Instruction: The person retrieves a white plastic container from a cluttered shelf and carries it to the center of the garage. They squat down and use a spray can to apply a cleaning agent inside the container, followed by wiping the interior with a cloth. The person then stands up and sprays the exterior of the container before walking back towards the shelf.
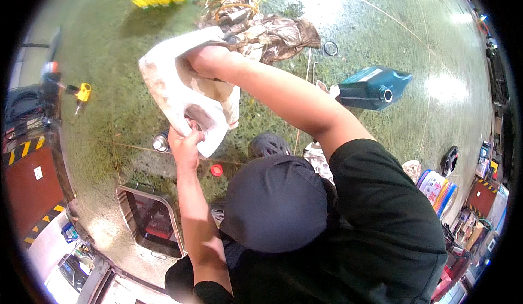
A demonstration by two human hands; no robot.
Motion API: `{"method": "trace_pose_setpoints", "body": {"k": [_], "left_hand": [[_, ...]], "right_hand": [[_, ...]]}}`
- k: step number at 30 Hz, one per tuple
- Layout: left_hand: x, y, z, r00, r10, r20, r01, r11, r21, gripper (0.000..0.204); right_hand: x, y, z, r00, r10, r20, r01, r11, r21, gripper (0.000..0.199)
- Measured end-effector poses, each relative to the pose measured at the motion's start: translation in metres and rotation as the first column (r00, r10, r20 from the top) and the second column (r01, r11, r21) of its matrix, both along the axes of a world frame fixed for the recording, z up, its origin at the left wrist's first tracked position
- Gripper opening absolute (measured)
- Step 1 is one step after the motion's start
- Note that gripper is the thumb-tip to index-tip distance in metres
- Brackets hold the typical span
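At 8 o'clock a rimmed tray holds something red. The left hand, at 9, pinches the holed end of a white plastic container at 10 — long axis roughly 11 to 5, that end toward 5. The right forearm reaches toward 10; the right hand is hidden, its state impossible to tell. At 2, a teal jug shows an open mouth — contents indistinct.
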State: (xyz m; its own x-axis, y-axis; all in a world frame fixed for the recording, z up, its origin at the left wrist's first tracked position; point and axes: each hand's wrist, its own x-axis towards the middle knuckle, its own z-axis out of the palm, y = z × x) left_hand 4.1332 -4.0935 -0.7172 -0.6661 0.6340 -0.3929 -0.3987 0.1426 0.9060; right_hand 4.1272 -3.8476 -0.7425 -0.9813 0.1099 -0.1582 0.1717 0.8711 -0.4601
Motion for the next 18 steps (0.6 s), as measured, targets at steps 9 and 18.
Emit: {"method": "trace_pose_setpoints", "body": {"k": [9, 18], "left_hand": [[-0.006, -0.003, 0.018, 0.958, -0.046, -0.283, 0.040, 0.999, -0.026, 0.039], [-0.002, 0.000, 0.034, 0.854, -0.007, -0.521, -0.027, 0.998, -0.058, 0.040]], "right_hand": [[0.030, -0.028, 0.048, 0.950, 0.297, 0.090, -0.301, 0.953, 0.028, 0.021], [-0.002, -0.018, 0.024, 0.817, 0.524, 0.239, -0.502, 0.852, -0.148, 0.032]]}}
